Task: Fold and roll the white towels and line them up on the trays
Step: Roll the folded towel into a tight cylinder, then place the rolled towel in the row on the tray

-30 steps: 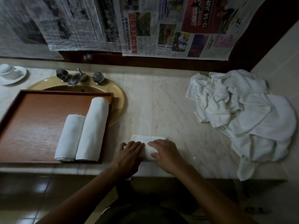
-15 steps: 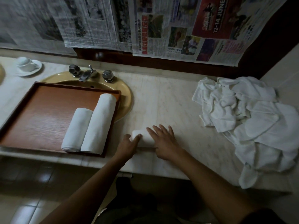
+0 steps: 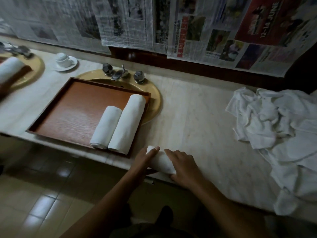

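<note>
Beyond rolled towel (image 3: 162, 162) (held), newspaper (image 3: 267, 19) reads "12-14 JUNE".

Marble table (image 3: 197, 117) with inset yellow sink (image 3: 155, 103) and chrome faucet (image 3: 118, 74); white cup (image 3: 62, 59) on saucer (image 3: 73, 65); newspaper sheets (image 3: 127, 23) above, tiled floor (image 3: 42, 194) below.
</note>
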`<action>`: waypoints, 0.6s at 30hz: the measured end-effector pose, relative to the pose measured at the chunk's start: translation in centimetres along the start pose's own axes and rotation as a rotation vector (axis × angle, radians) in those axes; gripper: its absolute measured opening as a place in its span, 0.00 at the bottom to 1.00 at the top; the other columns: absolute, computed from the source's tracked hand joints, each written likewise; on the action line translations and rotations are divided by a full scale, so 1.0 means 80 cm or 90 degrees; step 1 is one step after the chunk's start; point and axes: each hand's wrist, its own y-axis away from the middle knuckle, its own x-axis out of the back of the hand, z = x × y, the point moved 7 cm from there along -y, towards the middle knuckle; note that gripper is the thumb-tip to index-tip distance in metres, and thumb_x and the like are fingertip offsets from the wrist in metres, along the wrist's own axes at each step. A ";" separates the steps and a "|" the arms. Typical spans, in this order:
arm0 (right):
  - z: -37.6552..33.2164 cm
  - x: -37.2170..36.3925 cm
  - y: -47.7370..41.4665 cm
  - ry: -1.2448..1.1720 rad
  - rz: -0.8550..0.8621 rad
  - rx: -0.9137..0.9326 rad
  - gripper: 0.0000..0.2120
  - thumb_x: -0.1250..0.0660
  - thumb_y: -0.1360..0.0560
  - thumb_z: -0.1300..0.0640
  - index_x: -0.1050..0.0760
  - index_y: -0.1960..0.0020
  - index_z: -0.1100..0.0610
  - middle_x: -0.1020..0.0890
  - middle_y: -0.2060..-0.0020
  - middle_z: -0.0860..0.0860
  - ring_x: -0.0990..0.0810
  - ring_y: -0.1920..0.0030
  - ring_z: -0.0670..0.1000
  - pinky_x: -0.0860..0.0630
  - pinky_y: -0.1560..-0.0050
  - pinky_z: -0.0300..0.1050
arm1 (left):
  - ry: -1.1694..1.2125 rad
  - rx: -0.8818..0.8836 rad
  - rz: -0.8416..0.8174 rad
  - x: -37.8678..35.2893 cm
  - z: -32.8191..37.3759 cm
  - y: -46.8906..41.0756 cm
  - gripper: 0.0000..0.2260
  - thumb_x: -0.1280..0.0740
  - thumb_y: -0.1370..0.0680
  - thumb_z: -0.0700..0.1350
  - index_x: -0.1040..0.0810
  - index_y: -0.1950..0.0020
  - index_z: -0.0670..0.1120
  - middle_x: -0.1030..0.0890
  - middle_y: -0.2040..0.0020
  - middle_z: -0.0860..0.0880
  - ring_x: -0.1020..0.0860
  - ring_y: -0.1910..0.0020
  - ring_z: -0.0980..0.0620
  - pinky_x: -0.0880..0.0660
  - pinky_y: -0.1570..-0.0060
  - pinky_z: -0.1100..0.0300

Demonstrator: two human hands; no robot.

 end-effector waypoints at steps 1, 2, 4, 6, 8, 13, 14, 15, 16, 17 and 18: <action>-0.010 -0.001 0.005 -0.020 0.024 0.003 0.43 0.28 0.26 0.43 0.49 0.19 0.45 0.32 0.26 0.49 0.30 0.31 0.53 0.32 0.32 0.51 | -0.004 -0.029 0.006 0.010 0.005 0.008 0.23 0.25 0.26 0.61 0.24 0.35 0.55 0.23 0.35 0.47 0.21 0.38 0.45 0.16 0.49 0.47; -0.019 0.001 0.009 -0.055 0.051 0.001 0.44 0.28 0.27 0.39 0.48 0.19 0.43 0.32 0.26 0.46 0.31 0.31 0.50 0.32 0.32 0.49 | -0.006 -0.054 0.008 0.021 0.012 0.016 0.22 0.25 0.26 0.60 0.23 0.36 0.53 0.22 0.36 0.46 0.20 0.39 0.45 0.16 0.48 0.44; -0.029 0.011 0.017 -0.218 0.103 -0.045 0.45 0.27 0.30 0.32 0.45 0.21 0.41 0.34 0.29 0.40 0.34 0.31 0.44 0.31 0.35 0.43 | -0.010 -0.102 0.001 0.044 0.033 0.033 0.22 0.24 0.28 0.59 0.21 0.38 0.51 0.18 0.39 0.44 0.18 0.41 0.43 0.18 0.46 0.38; -0.035 0.018 0.024 -0.461 0.120 -0.135 0.48 0.25 0.33 0.30 0.43 0.21 0.42 0.35 0.31 0.37 0.34 0.33 0.41 0.31 0.41 0.34 | -0.001 -0.144 0.011 0.076 0.059 0.050 0.20 0.25 0.27 0.55 0.20 0.39 0.49 0.16 0.44 0.46 0.17 0.42 0.43 0.19 0.45 0.38; -0.054 0.013 0.024 -0.677 0.101 -0.203 0.50 0.24 0.36 0.30 0.42 0.21 0.42 0.33 0.31 0.39 0.29 0.37 0.41 0.27 0.50 0.31 | 0.012 -0.178 0.012 0.111 0.081 0.064 0.17 0.25 0.26 0.51 0.21 0.38 0.49 0.16 0.46 0.49 0.17 0.43 0.46 0.18 0.44 0.41; -0.161 0.000 -0.001 -1.045 0.046 -0.199 0.44 0.17 0.44 0.35 0.27 0.32 0.46 0.18 0.37 0.49 0.18 0.39 0.51 0.20 0.48 0.43 | -0.008 -0.233 -0.010 0.197 0.120 0.093 0.19 0.26 0.26 0.51 0.22 0.36 0.51 0.19 0.39 0.44 0.19 0.39 0.41 0.19 0.43 0.38; -0.184 0.004 -0.006 -1.088 0.060 -0.195 0.39 0.18 0.41 0.40 0.26 0.33 0.47 0.17 0.39 0.50 0.18 0.40 0.53 0.19 0.50 0.45 | -0.013 -0.239 -0.006 0.214 0.125 0.099 0.20 0.26 0.26 0.52 0.23 0.36 0.50 0.19 0.39 0.43 0.19 0.40 0.40 0.20 0.43 0.37; -0.203 0.008 -0.012 -1.110 0.087 -0.190 0.36 0.20 0.39 0.44 0.25 0.33 0.47 0.18 0.39 0.51 0.18 0.40 0.54 0.18 0.51 0.46 | -0.022 -0.244 -0.002 0.231 0.130 0.106 0.20 0.26 0.27 0.52 0.23 0.37 0.50 0.19 0.39 0.43 0.19 0.40 0.39 0.20 0.43 0.36; -0.218 0.011 -0.020 -1.116 0.118 -0.186 0.34 0.21 0.38 0.46 0.25 0.33 0.47 0.19 0.38 0.52 0.19 0.39 0.55 0.17 0.51 0.48 | -0.035 -0.248 0.003 0.248 0.134 0.111 0.19 0.26 0.27 0.53 0.22 0.38 0.51 0.19 0.40 0.43 0.19 0.41 0.40 0.19 0.44 0.36; -0.231 0.012 -0.028 -1.117 0.150 -0.185 0.33 0.22 0.37 0.47 0.25 0.33 0.47 0.20 0.37 0.52 0.19 0.39 0.55 0.17 0.49 0.50 | -0.049 -0.250 0.008 0.263 0.138 0.115 0.18 0.26 0.27 0.54 0.22 0.40 0.52 0.19 0.41 0.44 0.19 0.42 0.41 0.18 0.46 0.38; -0.244 0.015 -0.036 -1.116 0.174 -0.184 0.32 0.22 0.36 0.47 0.24 0.33 0.47 0.20 0.37 0.52 0.20 0.38 0.55 0.17 0.47 0.52 | -0.061 -0.252 0.015 0.277 0.142 0.119 0.17 0.26 0.28 0.55 0.21 0.41 0.53 0.18 0.42 0.46 0.18 0.43 0.43 0.17 0.48 0.43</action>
